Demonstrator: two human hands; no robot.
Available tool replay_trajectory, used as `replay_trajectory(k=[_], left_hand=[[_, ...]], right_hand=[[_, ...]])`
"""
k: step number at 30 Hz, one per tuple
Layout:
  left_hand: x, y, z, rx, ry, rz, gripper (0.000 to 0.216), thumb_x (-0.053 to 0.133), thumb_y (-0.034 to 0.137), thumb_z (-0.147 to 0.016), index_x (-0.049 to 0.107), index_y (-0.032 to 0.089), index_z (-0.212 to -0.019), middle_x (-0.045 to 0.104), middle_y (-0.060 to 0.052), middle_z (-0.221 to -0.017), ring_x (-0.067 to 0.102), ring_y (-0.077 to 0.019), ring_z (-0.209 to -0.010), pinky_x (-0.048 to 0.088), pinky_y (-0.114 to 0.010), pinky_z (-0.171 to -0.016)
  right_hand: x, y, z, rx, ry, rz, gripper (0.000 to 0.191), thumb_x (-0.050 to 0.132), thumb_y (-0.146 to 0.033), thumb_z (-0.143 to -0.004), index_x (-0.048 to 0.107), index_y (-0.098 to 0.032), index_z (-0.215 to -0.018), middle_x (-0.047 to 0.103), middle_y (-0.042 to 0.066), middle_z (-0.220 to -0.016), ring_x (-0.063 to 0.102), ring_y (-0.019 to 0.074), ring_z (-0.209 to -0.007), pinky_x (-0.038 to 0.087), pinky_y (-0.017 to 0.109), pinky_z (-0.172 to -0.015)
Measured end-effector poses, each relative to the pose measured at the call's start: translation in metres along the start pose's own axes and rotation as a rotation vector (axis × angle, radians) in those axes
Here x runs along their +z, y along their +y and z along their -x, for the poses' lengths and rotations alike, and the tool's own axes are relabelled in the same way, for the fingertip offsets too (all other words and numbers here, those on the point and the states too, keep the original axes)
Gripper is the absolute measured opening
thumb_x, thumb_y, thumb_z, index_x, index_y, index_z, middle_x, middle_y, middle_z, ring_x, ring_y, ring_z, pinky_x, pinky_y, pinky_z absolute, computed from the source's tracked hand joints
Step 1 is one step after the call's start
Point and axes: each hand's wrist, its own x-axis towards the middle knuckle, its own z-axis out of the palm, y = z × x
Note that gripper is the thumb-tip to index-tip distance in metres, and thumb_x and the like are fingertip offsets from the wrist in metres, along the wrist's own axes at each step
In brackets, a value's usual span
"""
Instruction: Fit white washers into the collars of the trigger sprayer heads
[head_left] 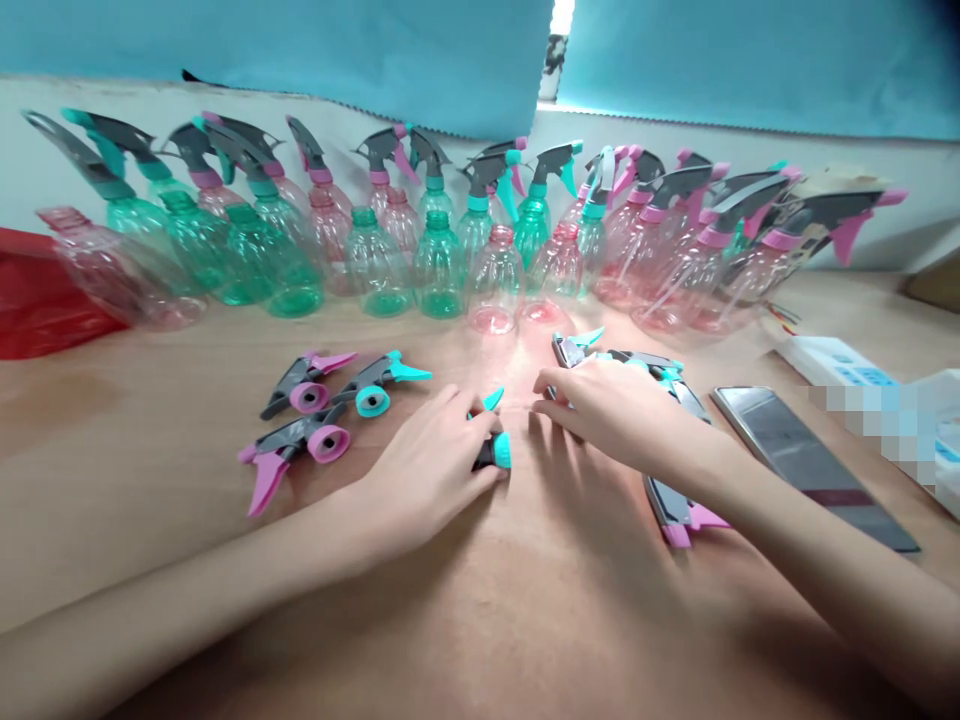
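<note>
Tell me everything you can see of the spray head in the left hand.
The spray head looks like plastic, with a turquoise collar, a dark body and a turquoise trigger tip angled toward the far side. The left hand grips it and hides much of it. It is held sideways, collar toward picture right, nothing visible attached there. Whether it touches the table I cannot tell.

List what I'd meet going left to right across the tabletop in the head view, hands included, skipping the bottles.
Red item, three loose spray heads, left hand, right hand, dark phone.
</note>
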Motion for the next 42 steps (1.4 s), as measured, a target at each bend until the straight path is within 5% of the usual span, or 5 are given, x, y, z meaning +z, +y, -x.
replay_trajectory(k=[8,12,20,32,42], left_hand=[[0.013,-0.012,0.029,0.006,0.371,0.342,0.027,0.059,0.013,-0.083,0.06,0.021,-0.109,0.066,-0.001,-0.103,0.056,-0.0166,-0.09,0.045,-0.029,-0.079],[0.016,-0.009,0.032,0.022,0.386,0.425,0.022,0.061,0.015,-0.083,0.061,0.021,-0.104,0.066,0.001,-0.086,0.052,-0.0141,-0.075,0.045,-0.024,-0.064],[0.021,-0.016,0.034,0.137,0.451,0.384,0.02,0.062,0.018,-0.085,0.06,0.022,-0.104,0.066,-0.002,-0.087,0.05,-0.017,-0.078,0.045,-0.031,-0.072],[0.028,-0.02,0.037,0.228,0.547,0.325,0.028,0.052,0.026,-0.092,0.057,0.025,-0.119,0.066,-0.005,-0.085,0.05,-0.0174,-0.075,0.047,-0.032,-0.066],[0.023,-0.018,0.035,0.255,0.524,0.357,0.018,0.06,0.01,-0.085,0.059,0.017,-0.102,0.062,-0.005,-0.086,0.047,-0.0167,-0.077,0.045,-0.03,-0.068]], right_hand=[[-0.018,-0.015,0.01,-0.125,0.15,-0.255,0.008,0.055,-0.029,-0.085,0.059,-0.023,-0.087,0.064,-0.003,-0.075,0.055,0.0121,-0.064,0.036,0.023,-0.056],[-0.018,-0.03,0.02,-0.226,0.156,-0.372,0.006,0.058,-0.022,-0.082,0.053,-0.021,-0.079,0.058,-0.004,-0.07,0.049,0.0091,-0.059,0.032,0.021,-0.051],[-0.011,-0.036,0.021,-0.281,0.054,-0.468,0.012,0.057,-0.011,-0.077,0.05,-0.021,-0.079,0.056,-0.006,-0.073,0.048,0.008,-0.064,0.032,0.02,-0.056],[-0.001,-0.039,0.016,-0.144,-0.142,-0.928,0.027,0.059,-0.011,-0.071,0.035,-0.023,-0.077,0.045,-0.006,-0.072,0.042,0.0066,-0.055,0.034,0.021,-0.049],[0.001,-0.054,0.022,-0.129,0.007,-0.711,0.03,0.053,-0.006,-0.063,0.029,-0.024,-0.069,0.038,-0.007,-0.062,0.035,0.0092,-0.054,0.027,0.024,-0.047]])
